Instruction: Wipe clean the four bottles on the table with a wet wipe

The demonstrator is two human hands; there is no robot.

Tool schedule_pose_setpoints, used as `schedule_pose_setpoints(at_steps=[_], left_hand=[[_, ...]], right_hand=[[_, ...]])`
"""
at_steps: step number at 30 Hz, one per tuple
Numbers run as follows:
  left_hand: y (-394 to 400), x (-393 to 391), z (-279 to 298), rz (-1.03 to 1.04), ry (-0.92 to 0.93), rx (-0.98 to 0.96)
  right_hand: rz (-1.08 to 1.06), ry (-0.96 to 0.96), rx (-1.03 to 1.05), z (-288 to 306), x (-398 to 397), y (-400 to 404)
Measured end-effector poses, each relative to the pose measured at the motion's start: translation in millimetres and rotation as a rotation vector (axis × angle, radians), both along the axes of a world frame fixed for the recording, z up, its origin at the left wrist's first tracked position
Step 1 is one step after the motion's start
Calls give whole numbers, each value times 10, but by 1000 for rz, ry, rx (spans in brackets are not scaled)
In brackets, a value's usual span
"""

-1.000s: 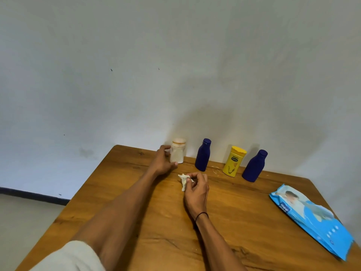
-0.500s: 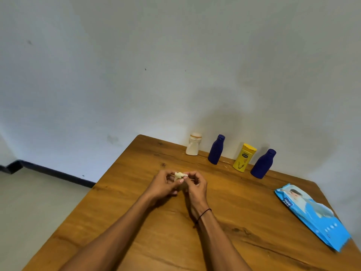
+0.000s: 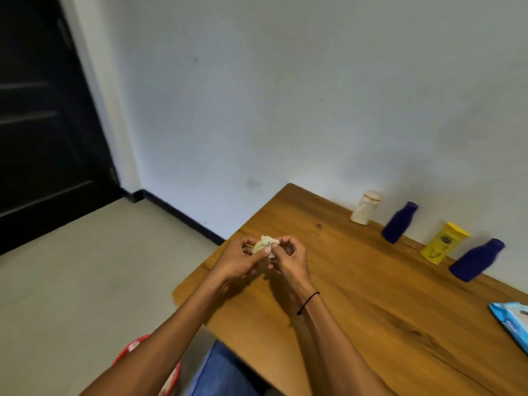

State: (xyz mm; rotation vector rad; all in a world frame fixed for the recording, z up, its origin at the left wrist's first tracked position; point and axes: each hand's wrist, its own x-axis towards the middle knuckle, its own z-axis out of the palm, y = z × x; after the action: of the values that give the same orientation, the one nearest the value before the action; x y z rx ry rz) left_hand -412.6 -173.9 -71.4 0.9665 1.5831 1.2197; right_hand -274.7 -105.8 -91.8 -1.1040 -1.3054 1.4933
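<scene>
Pinching from both sides, a crumpled wet wipe (image 3: 265, 243) is held by the left hand (image 3: 240, 260) and right hand (image 3: 288, 260) above the tabletop (image 3: 371, 295); 4 bottles (image 3: 399, 222) are lined along the wall, well apart.

Both forearms reach forward and converge, bare. The left hand (image 3: 238, 260) and right hand (image 3: 290, 261) meet fingertip to fingertip, fingers curled, together pinching a crumpled wipe (image 3: 264, 243) between thumbs and forefingers. A thin black band circles the right wrist.
</scene>
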Motion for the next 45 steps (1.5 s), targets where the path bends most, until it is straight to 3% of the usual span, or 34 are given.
schedule_pose_setpoints(at_steps=[9,14,18,28,38,42,45], left_hand=[[-1387,-1138,-250,381,-39,-9],[-1888,-1417,-413,561,-79,13],[-2189,-1511,-626,645,-107,16],[-2568,-1619,-1631,744,-401,-167],[-2420,-1771,-2450,863,-504,-399],[-2414,-1796,-2479,702,-472,-494],[-2460,-1842,-2610,677,-392,-593]], right_hand=[[402,-113,128,-92,-1268,-909],[531,-158,223,-169,-1783,-1337],[634,-191,182,-379,-2021,-1623],[619,-467,-55,-1443,-2367,-1974],[578,-657,-334,-2236,-2469,-1839],[631,-716,-389,-2623,-2492,-1703],[750,-849,-307,-2530,-2410,-1688]])
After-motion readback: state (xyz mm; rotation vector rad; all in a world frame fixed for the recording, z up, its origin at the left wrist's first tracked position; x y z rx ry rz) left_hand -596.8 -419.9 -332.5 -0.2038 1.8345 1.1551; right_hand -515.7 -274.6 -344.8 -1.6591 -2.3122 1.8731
